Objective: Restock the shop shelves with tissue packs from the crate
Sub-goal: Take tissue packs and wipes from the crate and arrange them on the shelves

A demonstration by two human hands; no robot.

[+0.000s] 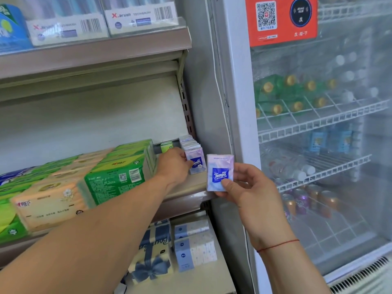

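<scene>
Right hand pinches an upright pack, thumb across its face; the shelf row stands near at ten o'clock, left hand pinching its front.

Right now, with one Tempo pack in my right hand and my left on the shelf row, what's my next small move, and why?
Probably set the Tempo pack in the right hand down upright in front of the front pack. The left hand holds that front pack steady, and bare shelf shows ahead of it.
</scene>
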